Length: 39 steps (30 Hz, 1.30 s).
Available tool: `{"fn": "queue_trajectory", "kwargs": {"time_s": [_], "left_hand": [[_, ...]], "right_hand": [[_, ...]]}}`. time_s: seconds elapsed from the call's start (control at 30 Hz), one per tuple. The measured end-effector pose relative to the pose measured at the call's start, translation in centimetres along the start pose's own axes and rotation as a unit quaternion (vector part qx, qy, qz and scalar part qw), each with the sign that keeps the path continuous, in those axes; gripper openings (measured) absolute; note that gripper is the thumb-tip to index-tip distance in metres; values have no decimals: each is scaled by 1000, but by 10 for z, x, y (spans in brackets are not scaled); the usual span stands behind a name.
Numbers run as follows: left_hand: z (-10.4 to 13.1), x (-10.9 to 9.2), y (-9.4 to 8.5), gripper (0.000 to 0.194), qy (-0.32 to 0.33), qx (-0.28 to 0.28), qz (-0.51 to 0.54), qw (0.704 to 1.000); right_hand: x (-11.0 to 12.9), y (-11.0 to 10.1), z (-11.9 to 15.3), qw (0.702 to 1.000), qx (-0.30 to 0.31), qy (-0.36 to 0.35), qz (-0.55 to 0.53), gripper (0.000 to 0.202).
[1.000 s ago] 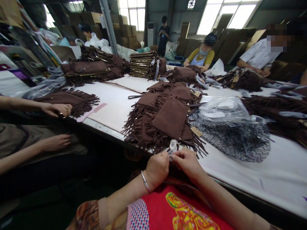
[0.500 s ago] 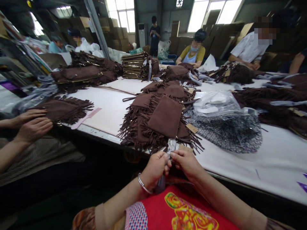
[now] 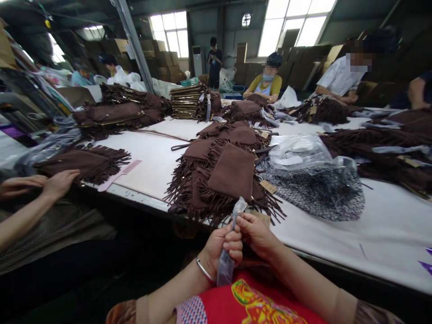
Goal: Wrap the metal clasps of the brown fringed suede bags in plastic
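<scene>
The left hand [image 3: 225, 246] grips a plastic sleeve [image 3: 225, 268]; the right hand [image 3: 257, 233] pinches it higher up. Beside bags [image 3: 233, 172] on the desk [image 3: 151, 155], a tag [image 3: 268, 186] is too small to read.

From my end I count one held plastic sleeve [image 3: 225, 270], one pink comb [image 3: 118, 177], one bracelet [image 3: 204, 270], one speckled cloth [image 3: 317, 195]; brown pouches [image 3: 232, 173] overlap uncountably.

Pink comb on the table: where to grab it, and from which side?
Probably by its handle, from the near table edge: the pink comb lies with its handle toward that edge, teeth pointing away beside the fringed bag.
</scene>
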<state>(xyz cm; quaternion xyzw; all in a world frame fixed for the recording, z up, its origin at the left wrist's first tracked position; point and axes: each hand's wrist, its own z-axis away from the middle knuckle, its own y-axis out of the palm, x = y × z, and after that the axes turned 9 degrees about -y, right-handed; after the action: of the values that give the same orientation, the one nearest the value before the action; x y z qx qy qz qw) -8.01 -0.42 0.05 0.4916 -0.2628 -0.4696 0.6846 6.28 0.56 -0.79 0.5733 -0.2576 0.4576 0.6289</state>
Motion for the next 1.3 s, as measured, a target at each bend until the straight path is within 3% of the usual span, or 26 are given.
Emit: {"fn": "queue_trajectory", "kwargs": {"time_s": [0.17,0.3,0.37,0.43,0.5,0.57,0.63,0.73,0.83,0.87,0.93,1.0,1.03,1.07,1.1,1.2,1.23,1.3], "left_hand": [[0,5,6,22,-4,30,-34,999],[-3,4,7,27,9,22,-79,997],[-2,0,5,26,18,14,-121,992],[0,-4,1,26,52,-21,-187,981],[4,-9,-3,31,98,-92,-281,950],[10,-14,-6,35,135,-174,-398,890],[17,-19,-6,38,155,-246,-528,798],[28,-26,-3,37,183,-315,-714,598],[39,-31,0,27,186,-380,-815,397],[43,-31,3,23,185,-399,-826,353],[48,-29,10,20,213,-416,-828,310],[48,-24,22,22,281,-395,-813,323],[44,-20,29,23,309,-373,-800,355],[38,-16,36,23,319,-348,-783,406],[30,-13,43,23,305,-323,-759,476],[-5,-5,56,25,180,-270,-603,729],[-18,-4,57,27,138,-254,-528,798],[-43,-4,57,27,93,-227,-375,894]], "right_hand": [[2,7,-7,997,-6,-1,-80,45],[-1,12,-8,995,-18,-19,-92,43],[0,7,-4,999,-11,-26,-33,39],[5,-5,1,993,-25,-47,103,35],[16,-23,6,950,-75,-109,281,31],[28,-41,8,870,-130,-202,430,28],[38,-55,4,792,-139,-269,531,27],[42,-61,-9,707,-74,-269,650,28],[41,-54,-20,642,-37,-239,728,18],[42,-51,-22,622,-37,-235,746,15],[47,-46,-24,587,-43,-239,772,12],[56,-42,-23,562,-45,-241,790,9],[61,-41,-21,558,-44,-231,796,9],[65,-39,-18,561,-44,-213,799,10],[69,-38,-16,568,-44,-190,799,11],[71,-33,-5,586,-49,-164,792,16],[69,-33,-1,591,-51,-177,786,18],[62,-32,8,613,-53,-218,757,21]]}}
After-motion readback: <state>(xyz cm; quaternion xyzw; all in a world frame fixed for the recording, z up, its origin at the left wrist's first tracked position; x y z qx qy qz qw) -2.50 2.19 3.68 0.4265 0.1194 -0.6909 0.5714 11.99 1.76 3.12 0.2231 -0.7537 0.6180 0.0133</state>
